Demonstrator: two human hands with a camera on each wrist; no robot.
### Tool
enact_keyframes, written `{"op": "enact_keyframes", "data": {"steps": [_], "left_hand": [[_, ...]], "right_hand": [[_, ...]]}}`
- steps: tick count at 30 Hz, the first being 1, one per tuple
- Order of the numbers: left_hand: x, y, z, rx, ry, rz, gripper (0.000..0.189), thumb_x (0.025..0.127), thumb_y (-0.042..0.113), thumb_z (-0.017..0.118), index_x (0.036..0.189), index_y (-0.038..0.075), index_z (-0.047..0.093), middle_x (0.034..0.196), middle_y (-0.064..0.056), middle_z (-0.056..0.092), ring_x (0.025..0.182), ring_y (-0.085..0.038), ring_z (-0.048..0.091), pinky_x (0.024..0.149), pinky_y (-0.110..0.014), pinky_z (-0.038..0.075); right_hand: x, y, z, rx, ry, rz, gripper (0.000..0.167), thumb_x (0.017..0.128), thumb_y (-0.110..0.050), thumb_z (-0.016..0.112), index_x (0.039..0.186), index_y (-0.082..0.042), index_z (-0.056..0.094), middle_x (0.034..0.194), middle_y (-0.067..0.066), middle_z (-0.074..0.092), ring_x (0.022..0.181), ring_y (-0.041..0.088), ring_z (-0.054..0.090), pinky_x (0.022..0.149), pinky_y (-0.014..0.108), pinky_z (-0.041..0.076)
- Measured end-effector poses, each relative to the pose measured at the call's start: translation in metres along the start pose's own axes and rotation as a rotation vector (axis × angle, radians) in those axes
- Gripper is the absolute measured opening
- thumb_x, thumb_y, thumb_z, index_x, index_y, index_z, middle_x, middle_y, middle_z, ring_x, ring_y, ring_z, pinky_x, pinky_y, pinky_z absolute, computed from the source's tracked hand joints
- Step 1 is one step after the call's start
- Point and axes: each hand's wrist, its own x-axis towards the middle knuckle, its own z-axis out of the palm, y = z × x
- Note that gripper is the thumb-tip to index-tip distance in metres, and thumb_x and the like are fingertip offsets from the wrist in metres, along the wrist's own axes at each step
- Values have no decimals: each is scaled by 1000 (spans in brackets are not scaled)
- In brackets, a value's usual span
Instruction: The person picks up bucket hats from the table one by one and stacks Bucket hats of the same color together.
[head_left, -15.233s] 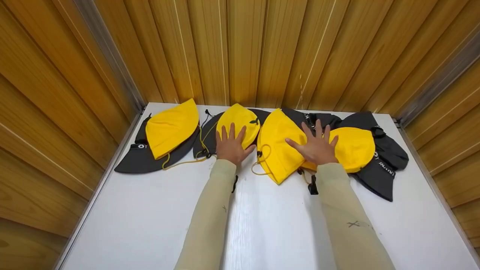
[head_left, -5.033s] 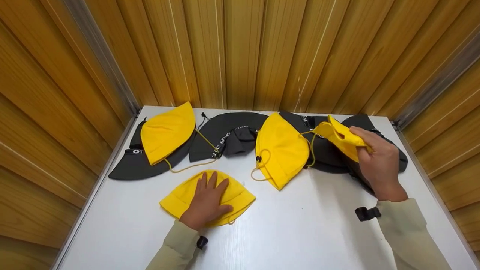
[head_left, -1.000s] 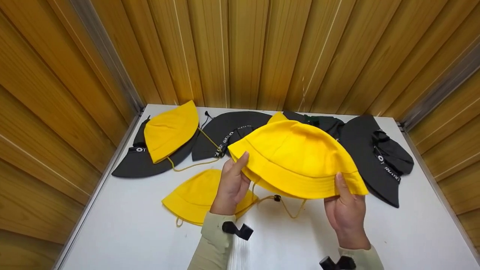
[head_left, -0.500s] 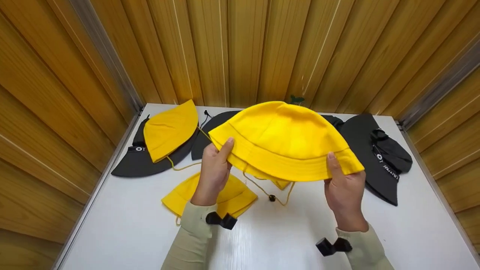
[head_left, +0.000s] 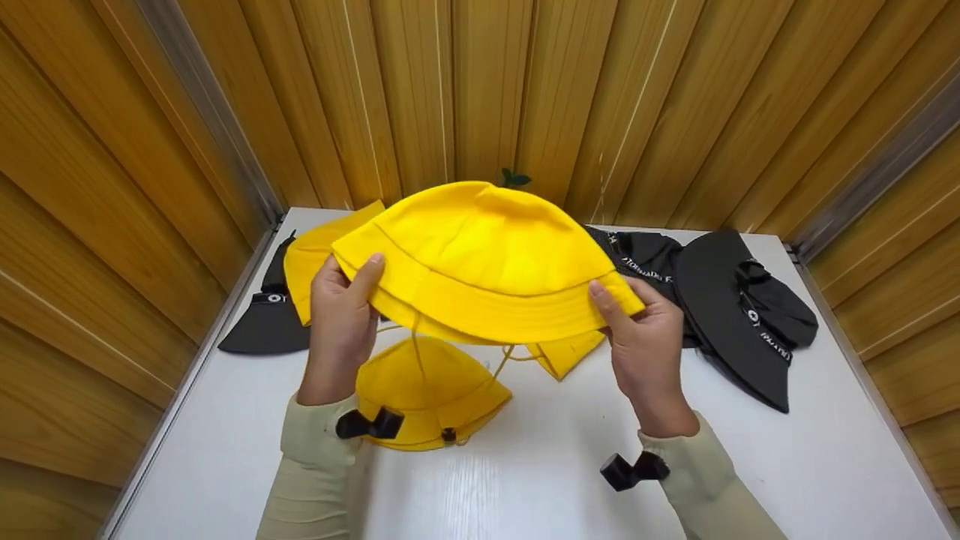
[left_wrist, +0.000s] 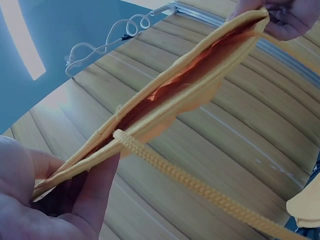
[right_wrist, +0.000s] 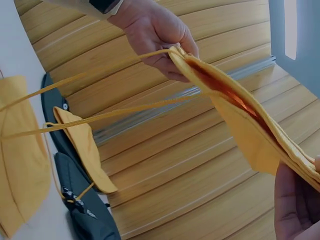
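Ribbed wood panels [head_left: 480, 90] close in the far, left and right sides of a white table [head_left: 547, 480]. Above its middle we see a yellow bucket hat [head_left: 487, 262], raised clear of the surface and stretched between two hands. The left hand [head_left: 341, 337] pinches the brim's left end, thumb on the near face and fingers behind; the right hand [head_left: 649, 352] grips the right end the same way.

We judge the work to be partway through. One hat is up in hand, and a second yellow hat [head_left: 472, 382] already lies flat nearer to us, apart from the far row. Left to handle, it seems, are a third yellow hat [head_left: 315, 251] at far left, over a dark hat [head_left: 262, 330], and a fourth yellow hat [head_left: 566, 352], mostly hidden behind the raised one. Dark hats with white lettering [head_left: 705, 292] sit at far right.

The raised hat looks like soft matte cloth, its crown domed and puckered, its brim ringed with stitching. Both wrist views show it pressed nearly flat, its mouth a narrow slit. A braided cord [head_left: 418, 352] hangs from it, and a green leaf-shaped piece [head_left: 515, 178] pokes up behind the crown.
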Motion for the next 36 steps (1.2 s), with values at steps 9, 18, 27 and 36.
{"op": "enact_keyframes", "data": {"steps": [9, 18, 27, 36], "left_hand": [[0, -8, -43, 166, 143, -4, 49, 101, 6, 63, 142, 15, 38, 140, -18, 55, 121, -29, 68, 92, -38, 61], [-10, -29, -88, 437, 276, -100, 38, 101, 14, 65, 135, 7, 48, 139, -15, 59, 117, -23, 64, 90, -19, 58], [-22, -60, -130, 785, 315, -214, 37, 103, 20, 63, 137, 9, 53, 145, -14, 56, 124, -28, 56, 96, -22, 55], [-28, -82, -152, 977, 285, -309, 39, 102, 11, 59, 140, 7, 50, 135, -20, 50, 116, -35, 46, 97, -45, 43]], "right_hand": [[-7, 41, 8, -119, -116, 20, 35, 88, -15, 81, 118, -2, 70, 105, 15, 77, 80, 26, 75, 67, 32, 64], [-26, 93, 10, -347, -231, 86, 29, 90, -25, 80, 116, -14, 77, 102, 6, 75, 76, 26, 67, 67, 23, 59], [-40, 144, 15, -388, -309, 151, 29, 89, -30, 81, 112, -13, 76, 90, 7, 74, 75, 28, 68, 65, 22, 57], [-46, 179, 15, -410, -344, 119, 26, 92, -30, 78, 109, -9, 76, 91, 5, 77, 81, 17, 70, 70, 21, 58]]}}
